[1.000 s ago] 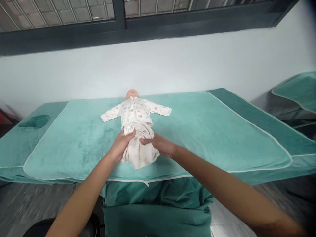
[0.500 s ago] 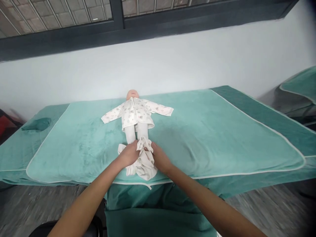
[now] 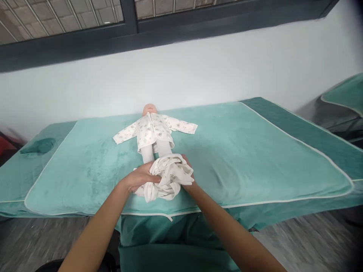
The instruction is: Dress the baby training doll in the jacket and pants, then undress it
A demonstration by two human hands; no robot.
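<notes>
A baby doll [image 3: 149, 109] lies on its back on the bed, head toward the wall, arms spread to both sides. It wears a white printed jacket [image 3: 153, 128], and pale grey-white legs [image 3: 147, 153] show below the hem. Bunched white printed baby pants [image 3: 171, 175] cover the doll's lower legs and feet. My left hand [image 3: 143, 176] grips the pants' left side, thumb laid over the cloth. On the right side my right hand [image 3: 188, 173] holds the same cloth, its fingers mostly hidden behind the folds.
The massage bed [image 3: 241, 162] has a green cover with white piping and a face hole [image 3: 38, 145] at its left end. Behind it stand a white wall [image 3: 198, 71] and a dark window frame [image 3: 170, 24]. A green stool or cushion [image 3: 176, 257] is below the front edge.
The pants have been lifted and gathered into a wider bunch over the lower legs. My right hand has shifted right and my left hand slightly left. The view has moved a little.
</notes>
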